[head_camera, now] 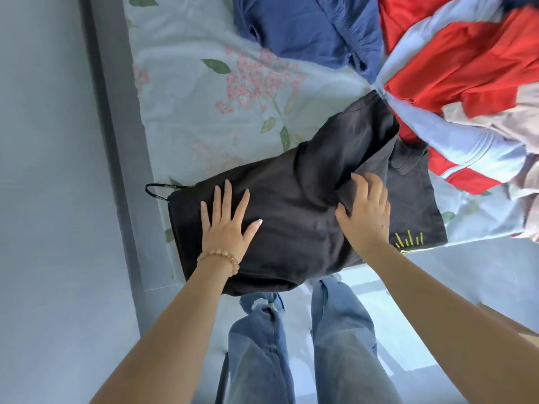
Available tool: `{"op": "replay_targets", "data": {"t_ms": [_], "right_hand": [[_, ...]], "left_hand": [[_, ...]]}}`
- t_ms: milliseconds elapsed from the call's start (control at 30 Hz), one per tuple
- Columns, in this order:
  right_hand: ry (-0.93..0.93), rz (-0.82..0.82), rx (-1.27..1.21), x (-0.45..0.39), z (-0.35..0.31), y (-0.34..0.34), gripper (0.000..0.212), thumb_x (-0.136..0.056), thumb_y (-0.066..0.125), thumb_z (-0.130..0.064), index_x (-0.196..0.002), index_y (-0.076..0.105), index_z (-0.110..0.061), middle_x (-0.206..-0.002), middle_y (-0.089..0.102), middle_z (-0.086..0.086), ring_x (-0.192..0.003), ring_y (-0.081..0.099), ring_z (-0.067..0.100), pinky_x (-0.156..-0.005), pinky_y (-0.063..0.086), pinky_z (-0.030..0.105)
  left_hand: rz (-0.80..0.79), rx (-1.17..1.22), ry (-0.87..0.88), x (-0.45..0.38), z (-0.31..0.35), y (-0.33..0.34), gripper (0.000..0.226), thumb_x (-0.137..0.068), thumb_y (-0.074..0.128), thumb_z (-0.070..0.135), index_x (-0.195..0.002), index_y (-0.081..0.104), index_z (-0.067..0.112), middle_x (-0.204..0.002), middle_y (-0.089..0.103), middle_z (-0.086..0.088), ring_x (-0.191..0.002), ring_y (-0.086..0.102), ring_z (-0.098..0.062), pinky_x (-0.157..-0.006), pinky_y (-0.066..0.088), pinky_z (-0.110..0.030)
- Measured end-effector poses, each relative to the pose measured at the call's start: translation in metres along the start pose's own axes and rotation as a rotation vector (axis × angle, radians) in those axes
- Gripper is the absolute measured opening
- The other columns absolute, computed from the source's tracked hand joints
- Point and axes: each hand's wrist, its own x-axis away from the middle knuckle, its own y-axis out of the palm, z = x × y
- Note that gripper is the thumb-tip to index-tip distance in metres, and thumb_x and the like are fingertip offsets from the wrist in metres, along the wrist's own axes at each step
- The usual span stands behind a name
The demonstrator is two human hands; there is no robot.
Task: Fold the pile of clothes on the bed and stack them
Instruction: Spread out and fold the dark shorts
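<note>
A black garment (294,205) with a thin strap at its left end and a small yellow print near its right corner lies spread on the near edge of the bed. My left hand (226,221), with a bead bracelet on the wrist, rests flat on its left part, fingers straight and spread. My right hand (366,212) presses on its right part, fingers laid over a fold of the cloth. Behind it lies the unfolded pile: a navy blue piece (309,27), a red and white garment (455,68) and a pale pink item (513,123).
The bed carries a pale floral sheet (221,91). A grey bed frame edge (116,141) runs down the left side beside a pale wall. My legs in blue jeans (303,345) stand at the bed's near edge.
</note>
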Motion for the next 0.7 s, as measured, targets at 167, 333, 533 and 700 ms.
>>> {"op": "replay_targets", "data": {"t_ms": [167,333,533,700], "right_hand": [[0.091,-0.077,-0.054,-0.023,0.023,0.0,0.048,-0.085,0.06,-0.015,-0.132,0.05,-0.011,-0.13,0.048,0.01,-0.118,0.042,0.032,-0.089,0.047,0.048],[0.439,0.153,-0.731,-0.011,0.05,-0.025,0.013,-0.084,0.057,-0.007,-0.083,0.064,-0.018,-0.085,0.062,-0.004,-0.077,0.053,0.012,-0.076,0.044,0.028],[1.13,0.114,-1.306,0.035,0.123,-0.041,0.025,-0.072,0.057,-0.014,-0.089,0.07,-0.026,-0.086,0.067,-0.004,-0.08,0.06,0.018,-0.069,0.044,0.032],[1.233,-0.076,-1.37,0.045,0.159,-0.025,0.02,-0.082,0.056,0.002,-0.098,0.066,-0.005,-0.075,0.065,0.005,-0.066,0.064,0.019,-0.073,0.057,0.029]], "left_hand": [[-0.167,-0.016,-0.009,-0.011,-0.004,0.004,0.079,-0.088,0.016,0.074,-0.147,-0.024,0.038,-0.153,-0.039,-0.002,-0.143,-0.03,-0.025,-0.113,-0.016,-0.053],[-0.116,0.012,-0.082,-0.01,0.028,-0.034,0.077,-0.092,0.057,0.041,-0.154,0.014,0.024,-0.162,-0.01,-0.012,-0.149,-0.008,-0.032,-0.118,0.002,-0.058],[0.061,0.311,0.156,-0.02,0.136,-0.077,0.051,-0.091,0.061,0.019,-0.139,0.045,0.018,-0.157,0.026,-0.008,-0.142,0.028,-0.027,-0.113,0.028,-0.047],[0.022,0.231,0.214,-0.076,0.206,-0.086,0.056,-0.092,0.06,0.029,-0.143,0.04,0.02,-0.156,0.027,-0.005,-0.143,0.025,-0.023,-0.114,0.025,-0.042]]}}
